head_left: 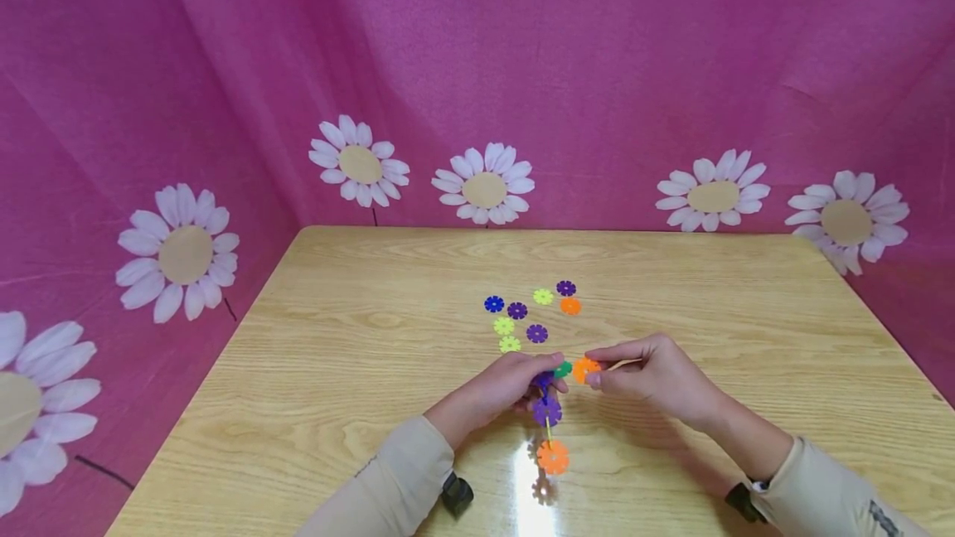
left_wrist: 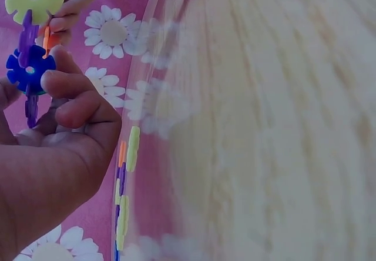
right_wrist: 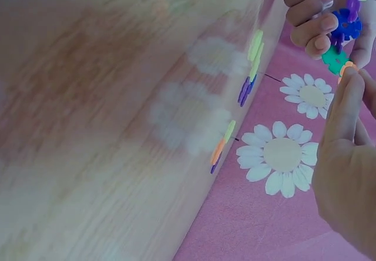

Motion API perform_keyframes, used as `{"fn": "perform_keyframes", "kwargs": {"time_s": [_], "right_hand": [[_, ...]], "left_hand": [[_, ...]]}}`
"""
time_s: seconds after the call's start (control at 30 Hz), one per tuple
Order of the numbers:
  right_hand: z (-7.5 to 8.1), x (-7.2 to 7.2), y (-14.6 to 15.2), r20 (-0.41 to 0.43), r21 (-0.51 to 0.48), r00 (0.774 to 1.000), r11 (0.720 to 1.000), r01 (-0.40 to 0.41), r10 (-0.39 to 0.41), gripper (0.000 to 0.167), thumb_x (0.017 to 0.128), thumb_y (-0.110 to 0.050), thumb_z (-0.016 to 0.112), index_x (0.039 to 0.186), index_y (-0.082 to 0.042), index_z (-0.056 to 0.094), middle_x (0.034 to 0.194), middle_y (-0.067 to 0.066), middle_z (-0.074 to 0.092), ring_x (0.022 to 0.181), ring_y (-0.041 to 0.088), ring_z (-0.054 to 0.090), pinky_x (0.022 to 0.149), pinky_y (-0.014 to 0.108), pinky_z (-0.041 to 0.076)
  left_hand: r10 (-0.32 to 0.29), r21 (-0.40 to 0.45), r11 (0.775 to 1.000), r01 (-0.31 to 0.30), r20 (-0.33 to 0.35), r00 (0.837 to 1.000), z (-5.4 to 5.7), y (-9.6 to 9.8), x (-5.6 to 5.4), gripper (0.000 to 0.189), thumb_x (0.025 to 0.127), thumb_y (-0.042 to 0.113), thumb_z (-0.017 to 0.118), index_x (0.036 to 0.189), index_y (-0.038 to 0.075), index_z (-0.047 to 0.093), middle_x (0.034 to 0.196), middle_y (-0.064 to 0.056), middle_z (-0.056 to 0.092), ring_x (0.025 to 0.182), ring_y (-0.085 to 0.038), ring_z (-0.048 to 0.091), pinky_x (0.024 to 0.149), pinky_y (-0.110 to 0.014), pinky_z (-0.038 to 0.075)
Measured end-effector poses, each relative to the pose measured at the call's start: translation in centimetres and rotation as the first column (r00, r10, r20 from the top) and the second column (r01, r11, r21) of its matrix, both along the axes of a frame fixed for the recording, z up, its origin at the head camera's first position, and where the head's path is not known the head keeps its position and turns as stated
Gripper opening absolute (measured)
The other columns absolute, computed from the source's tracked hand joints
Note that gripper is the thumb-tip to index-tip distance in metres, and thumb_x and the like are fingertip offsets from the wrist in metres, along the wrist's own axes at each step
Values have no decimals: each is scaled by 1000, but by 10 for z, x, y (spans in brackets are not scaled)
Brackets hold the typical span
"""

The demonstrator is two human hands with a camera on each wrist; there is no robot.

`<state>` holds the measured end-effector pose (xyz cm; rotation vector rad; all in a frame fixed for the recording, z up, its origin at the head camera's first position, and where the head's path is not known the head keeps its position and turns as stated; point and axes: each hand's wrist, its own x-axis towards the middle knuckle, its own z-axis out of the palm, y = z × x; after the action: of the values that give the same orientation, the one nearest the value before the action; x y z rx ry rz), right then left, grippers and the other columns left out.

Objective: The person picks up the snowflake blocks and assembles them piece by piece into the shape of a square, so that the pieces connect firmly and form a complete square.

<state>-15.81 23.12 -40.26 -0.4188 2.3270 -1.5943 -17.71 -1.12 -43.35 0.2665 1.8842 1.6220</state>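
Observation:
My left hand (head_left: pixel 513 378) grips a chain of notched plastic flower discs near its upper end. A blue disc (left_wrist: pixel 30 70) is between its fingers, and a green disc (head_left: pixel 563 370) sticks out toward the right. Below the hand the chain runs down through a purple disc (head_left: pixel 547 411) and a yellow one seen edge-on (head_left: pixel 549 429) to an orange disc (head_left: pixel 553 457) at the bottom. Between thumb and fingers my right hand (head_left: pixel 656 375) pinches another orange disc (head_left: pixel 586 370), close beside the green disc. In the right wrist view that orange disc (right_wrist: pixel 348 69) overlaps the green disc's edge.
Beyond the hands several loose discs lie on the wooden table (head_left: pixel 358 313): a blue disc (head_left: pixel 494 303), purple ones (head_left: pixel 536 333), yellow ones (head_left: pixel 504 326) and an orange one (head_left: pixel 570 306). A pink curtain (head_left: pixel 582 65) with white flowers hangs behind the table and along its sides.

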Motion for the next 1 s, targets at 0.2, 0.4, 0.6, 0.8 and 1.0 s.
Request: {"fn": "perform_keyframes", "kwargs": {"time_s": [0.2, 0.4, 0.6, 0.8, 1.0], "right_hand": [[1, -4, 1, 45, -17, 998, 999, -41, 42, 43, 88, -20, 77, 121, 6, 68, 109, 21, 73, 92, 14, 75, 81, 30, 60], [-2, -11, 5, 101, -59, 988, 992, -109, 114, 44, 89, -18, 75, 124, 8, 65, 113, 19, 73, 96, 14, 74, 86, 34, 59], [-4, -18, 5, 144, -122, 969, 976, -183, 199, 44, 91, -14, 73, 124, 13, 62, 116, 18, 72, 96, 13, 74, 88, 37, 58], [0, -22, 5, 160, -117, 956, 966, -230, 247, 44, 92, -14, 71, 124, 14, 61, 108, 11, 76, 92, 10, 73, 84, 29, 59], [-3, -26, 3, 193, -152, 939, 954, -257, 284, 44, 93, -13, 71, 123, 17, 60, 102, 2, 77, 92, 9, 72, 84, 27, 59]], "left_hand": [[-31, 30, 999, 31, -18, 999, 0, 1, -1, 60, 99, 51, 50, 99, -6, 70, 69, 2, 63, 57, -9, 47, 53, -22, 33], [-43, 16, 999, 43, -25, 999, 2, 3, 0, 57, 99, 49, 49, 91, -3, 70, 69, 3, 61, 57, -9, 46, 53, -22, 32], [-52, 14, 999, 52, -13, 999, 2, 3, 1, 62, 99, 51, 49, 91, -7, 68, 69, 3, 61, 58, -10, 46, 55, -22, 34], [-89, 44, 995, 89, -5, 996, -2, 0, -1, 61, 101, 51, 48, 89, -7, 65, 69, 2, 58, 59, -10, 47, 56, -21, 36], [-129, 46, 990, 130, -26, 991, 1, -2, -1, 60, 103, 50, 46, 90, -6, 64, 74, 1, 58, 62, -11, 45, 58, -22, 36]]}}
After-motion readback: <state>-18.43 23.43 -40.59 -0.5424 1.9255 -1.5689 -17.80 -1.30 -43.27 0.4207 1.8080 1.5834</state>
